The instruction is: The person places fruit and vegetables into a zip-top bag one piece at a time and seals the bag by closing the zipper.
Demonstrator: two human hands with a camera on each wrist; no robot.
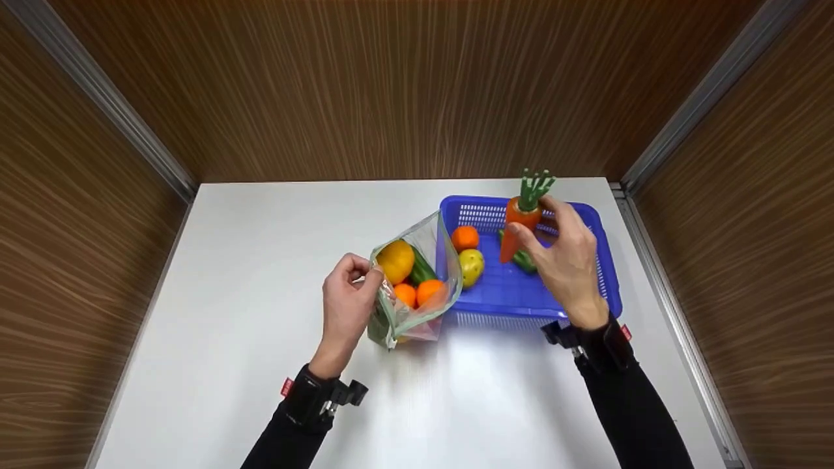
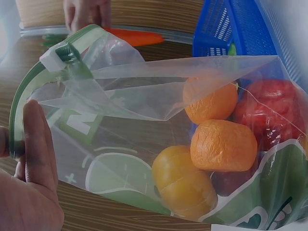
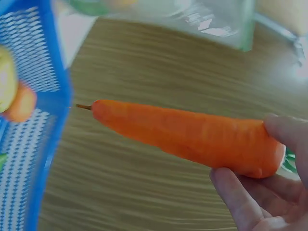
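My right hand [image 1: 565, 255] grips an orange carrot [image 1: 517, 223] with a green top near its thick end, lifted above the blue basket [image 1: 603, 260]; the carrot [image 3: 187, 134] points tip-first away from the fingers [image 3: 236, 199]. My left hand [image 1: 348, 296] pinches the rim of a clear zip bag [image 1: 417, 286] with green trim, holding its mouth open beside the basket. Inside the bag [image 2: 159, 96] lie oranges [image 2: 222, 144], a yellow fruit [image 2: 185, 183] and something red [image 2: 269, 113]. My left thumb [image 2: 36, 144] presses the green rim.
An orange fruit [image 1: 464, 238], a yellow-green fruit [image 1: 471, 266] and a green vegetable [image 1: 524, 260] lie in the basket. The white table [image 1: 247, 260] is boxed in by wooden walls at the back and both sides.
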